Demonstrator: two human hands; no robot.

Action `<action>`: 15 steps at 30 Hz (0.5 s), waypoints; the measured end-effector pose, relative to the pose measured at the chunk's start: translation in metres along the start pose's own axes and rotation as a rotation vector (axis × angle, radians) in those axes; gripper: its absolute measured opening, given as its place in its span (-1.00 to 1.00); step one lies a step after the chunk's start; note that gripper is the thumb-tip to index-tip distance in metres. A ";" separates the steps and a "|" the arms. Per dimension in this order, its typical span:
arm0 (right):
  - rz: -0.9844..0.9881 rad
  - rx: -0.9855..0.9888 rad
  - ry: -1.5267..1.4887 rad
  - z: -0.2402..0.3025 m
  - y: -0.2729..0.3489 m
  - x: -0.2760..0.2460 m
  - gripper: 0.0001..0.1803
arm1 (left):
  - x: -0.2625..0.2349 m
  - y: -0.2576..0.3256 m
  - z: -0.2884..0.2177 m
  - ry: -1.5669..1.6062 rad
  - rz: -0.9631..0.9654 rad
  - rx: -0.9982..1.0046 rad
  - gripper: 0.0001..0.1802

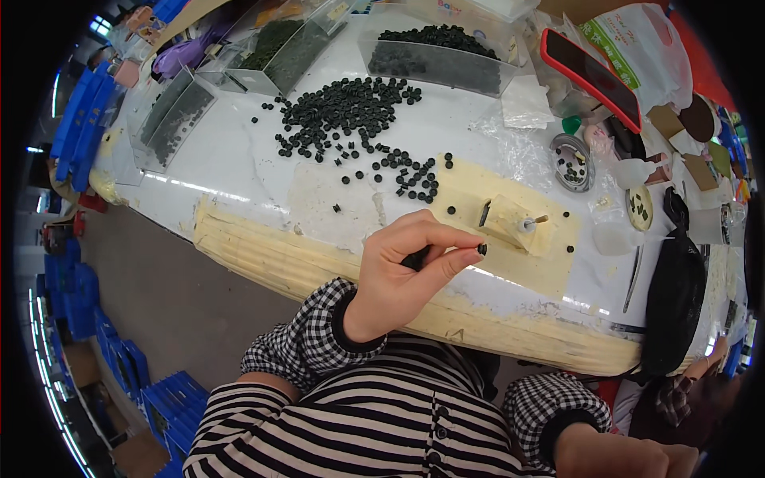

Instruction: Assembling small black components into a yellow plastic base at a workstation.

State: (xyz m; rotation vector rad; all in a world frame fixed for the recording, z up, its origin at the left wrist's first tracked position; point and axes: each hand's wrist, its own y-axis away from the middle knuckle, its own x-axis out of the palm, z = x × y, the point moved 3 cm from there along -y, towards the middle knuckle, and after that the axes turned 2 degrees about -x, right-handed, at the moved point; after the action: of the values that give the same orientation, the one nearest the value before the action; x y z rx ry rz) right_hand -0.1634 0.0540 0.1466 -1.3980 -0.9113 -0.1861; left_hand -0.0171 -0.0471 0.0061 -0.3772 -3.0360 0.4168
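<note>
My left hand (410, 267) is over the table's front edge, with thumb and forefinger pinching a small black spool-shaped part (482, 249). Something dark, perhaps more such parts, shows in the curl of its other fingers. Just beyond the fingertips stands a tape-covered block (510, 223) with a thin pin sticking out to the right, on a yellowish mat (550, 275). A loose heap of black spool parts (343, 111) lies farther back, with stragglers (414, 179) reaching toward the mat. My right hand (625, 456) is low at the right edge of view, its fingers partly cut off and unclear.
Clear bins (434, 72) of black parts line the table's back. A red-cased phone (590, 80) tilts at the back right. Nearby are a round metal dish (572, 163), tweezers (633, 279) and a black bag (676, 295). Yellow padding (271, 247) covers the front edge.
</note>
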 end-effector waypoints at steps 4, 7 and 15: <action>-0.045 0.475 0.223 0.012 0.006 0.011 -0.83 | -0.004 0.003 -0.002 0.012 0.031 -0.057 -0.82; 0.245 0.409 0.093 0.007 0.010 -0.002 -0.84 | -0.003 0.001 -0.002 0.012 0.041 -0.041 -0.82; -0.093 0.528 0.115 0.007 0.008 0.013 -0.88 | -0.004 0.002 -0.002 0.008 0.023 -0.048 -0.82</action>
State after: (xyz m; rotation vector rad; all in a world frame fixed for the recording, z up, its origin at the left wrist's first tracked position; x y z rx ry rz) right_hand -0.1532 0.0667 0.1482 -0.8488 -0.8520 -0.0846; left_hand -0.0126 -0.0457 0.0070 -0.4161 -3.0412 0.3426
